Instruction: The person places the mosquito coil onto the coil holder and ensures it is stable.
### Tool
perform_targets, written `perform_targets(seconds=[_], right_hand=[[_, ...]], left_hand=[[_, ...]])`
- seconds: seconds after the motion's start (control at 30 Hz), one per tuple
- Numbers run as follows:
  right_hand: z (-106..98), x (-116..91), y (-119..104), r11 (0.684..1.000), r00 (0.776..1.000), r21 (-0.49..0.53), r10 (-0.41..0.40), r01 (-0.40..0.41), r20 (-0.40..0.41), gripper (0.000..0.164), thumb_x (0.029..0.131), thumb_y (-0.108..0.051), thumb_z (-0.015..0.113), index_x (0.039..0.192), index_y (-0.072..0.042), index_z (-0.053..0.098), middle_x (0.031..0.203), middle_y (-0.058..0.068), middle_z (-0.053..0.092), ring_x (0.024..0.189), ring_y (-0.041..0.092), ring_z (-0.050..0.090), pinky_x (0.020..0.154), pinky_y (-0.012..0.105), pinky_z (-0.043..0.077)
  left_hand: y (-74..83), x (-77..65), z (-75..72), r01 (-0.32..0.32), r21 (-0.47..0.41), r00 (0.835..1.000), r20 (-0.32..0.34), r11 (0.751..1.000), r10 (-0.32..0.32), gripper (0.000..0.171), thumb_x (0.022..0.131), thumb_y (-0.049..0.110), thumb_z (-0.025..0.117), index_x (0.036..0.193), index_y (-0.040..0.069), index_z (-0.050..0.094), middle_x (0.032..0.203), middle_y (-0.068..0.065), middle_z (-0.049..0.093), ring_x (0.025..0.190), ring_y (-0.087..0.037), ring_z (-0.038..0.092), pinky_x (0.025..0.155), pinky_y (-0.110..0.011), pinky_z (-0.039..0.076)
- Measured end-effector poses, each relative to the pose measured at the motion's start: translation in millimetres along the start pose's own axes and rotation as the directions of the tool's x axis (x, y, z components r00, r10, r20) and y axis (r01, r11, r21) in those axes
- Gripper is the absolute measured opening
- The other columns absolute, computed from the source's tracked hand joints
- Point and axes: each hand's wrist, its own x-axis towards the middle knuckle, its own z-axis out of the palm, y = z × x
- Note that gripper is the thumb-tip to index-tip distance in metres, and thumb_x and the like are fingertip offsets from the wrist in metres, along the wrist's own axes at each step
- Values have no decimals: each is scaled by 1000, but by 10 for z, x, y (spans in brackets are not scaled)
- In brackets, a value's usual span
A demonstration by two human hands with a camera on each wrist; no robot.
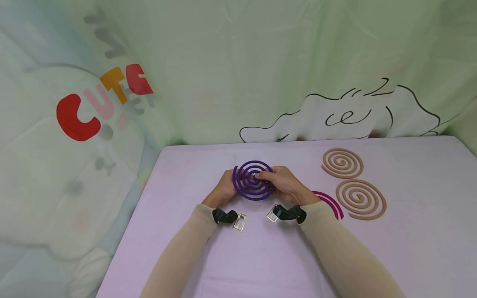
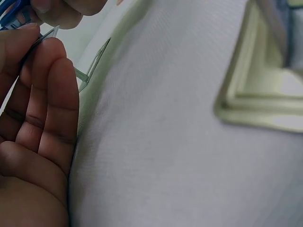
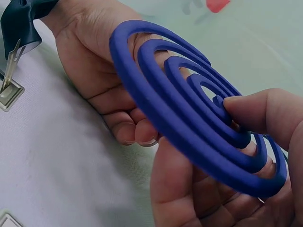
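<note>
A dark blue mosquito coil (image 1: pixel 244 192) is held up over the table between both hands. My right hand (image 1: pixel 287 182) grips it, thumb pressed on the coil's centre and fingers curled beneath, as the right wrist view shows. My left hand (image 1: pixel 225 188) is behind the coil's left side. In the left wrist view, its thumb and fingertips pinch a thin pointed metal piece, like part of a coil stand (image 2: pixel 49 33). The coil hides much of the left fingers in the head view.
Two small rectangular metal stands, one on the left (image 1: pixel 240 222) and one on the right (image 1: pixel 272 214), lie below the wrists. A pink coil (image 1: pixel 329 200) is partly covered by the right forearm. Two tan coils, one farther (image 1: pixel 343 163) and one nearer (image 1: pixel 361 199), lie to the right.
</note>
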Motion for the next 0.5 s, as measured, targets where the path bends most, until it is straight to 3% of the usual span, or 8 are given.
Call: perform_targets(seconds=[0.5], right_hand=[[-16,5,16,1000,1000,-16,16,-16,-4,22,95,-16,73,107,3,68,83,0,73,77,11,66,67,26,57]], left_hand=[[-13,0,8,-3,6,1000,-9,1000,3,17,87,8,81,75,11,69,70,7,57,69,-11,46,63,-24,40]])
